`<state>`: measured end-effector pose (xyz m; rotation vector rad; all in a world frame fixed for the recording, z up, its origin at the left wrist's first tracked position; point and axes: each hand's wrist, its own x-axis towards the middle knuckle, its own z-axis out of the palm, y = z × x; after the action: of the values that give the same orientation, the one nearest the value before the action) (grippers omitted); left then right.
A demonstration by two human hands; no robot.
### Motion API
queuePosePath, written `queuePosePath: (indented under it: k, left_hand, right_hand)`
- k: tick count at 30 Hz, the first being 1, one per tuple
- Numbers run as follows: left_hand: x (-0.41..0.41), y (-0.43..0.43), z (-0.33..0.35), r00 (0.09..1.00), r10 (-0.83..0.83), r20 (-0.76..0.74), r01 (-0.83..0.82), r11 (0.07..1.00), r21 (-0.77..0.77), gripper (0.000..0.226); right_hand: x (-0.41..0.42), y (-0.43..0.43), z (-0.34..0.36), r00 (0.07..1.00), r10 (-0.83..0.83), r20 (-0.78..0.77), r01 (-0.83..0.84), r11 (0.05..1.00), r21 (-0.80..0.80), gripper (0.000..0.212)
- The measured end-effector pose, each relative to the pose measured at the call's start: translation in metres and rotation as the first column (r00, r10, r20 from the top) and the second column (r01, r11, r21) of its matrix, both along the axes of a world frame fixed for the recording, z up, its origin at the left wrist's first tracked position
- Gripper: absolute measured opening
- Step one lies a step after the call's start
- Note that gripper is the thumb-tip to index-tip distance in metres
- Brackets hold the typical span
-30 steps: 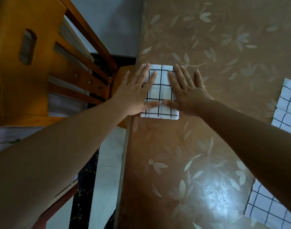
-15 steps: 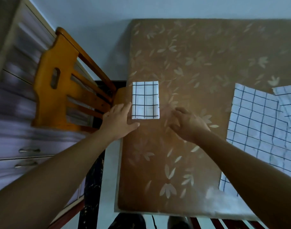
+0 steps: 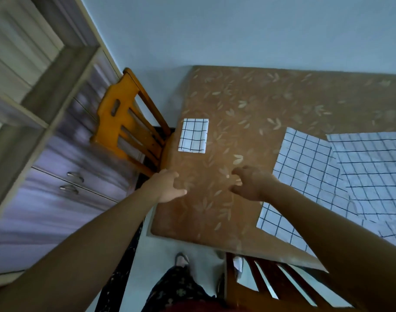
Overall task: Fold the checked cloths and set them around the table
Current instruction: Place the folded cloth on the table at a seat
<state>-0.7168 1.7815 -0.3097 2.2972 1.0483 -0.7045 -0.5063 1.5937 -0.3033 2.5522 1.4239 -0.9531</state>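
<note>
A small folded checked cloth [image 3: 193, 135] lies flat near the left edge of the brown leaf-patterned table [image 3: 248, 109], in front of the left chair. My left hand [image 3: 167, 186] hovers at the table's left edge below that cloth, fingers loosely curled, holding nothing. My right hand [image 3: 252, 184] hangs over the table's middle, fingers loosely curled and empty. To the right, an unfolded checked cloth [image 3: 305, 176] lies spread out, its lower part hidden by my right forearm. A second unfolded cloth [image 3: 372, 167] overlaps it at the far right.
An orange wooden chair [image 3: 127, 122] stands pushed to the table's left side. A darker wooden chair [image 3: 271, 284] stands at the near edge. Grey cabinets with drawers [image 3: 64, 167] fill the left. My feet [image 3: 181, 258] show on the pale floor below.
Both hands lifted off the folded cloth and drew back toward me; the cloth stays in place. My head pulled back, bringing more of the table and the unfolded cloths into view.
</note>
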Motion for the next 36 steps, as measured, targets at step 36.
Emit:
queuePosePath:
  k: [36]
  left_hand:
    - [0.138,-0.259,-0.035,0.871,-0.486,0.069,0.488,0.873,-0.011,0.075]
  right_hand:
    - [0.056,-0.334,-0.030,0.926,-0.369,0.077,0.376,0.920,-0.107,0.077]
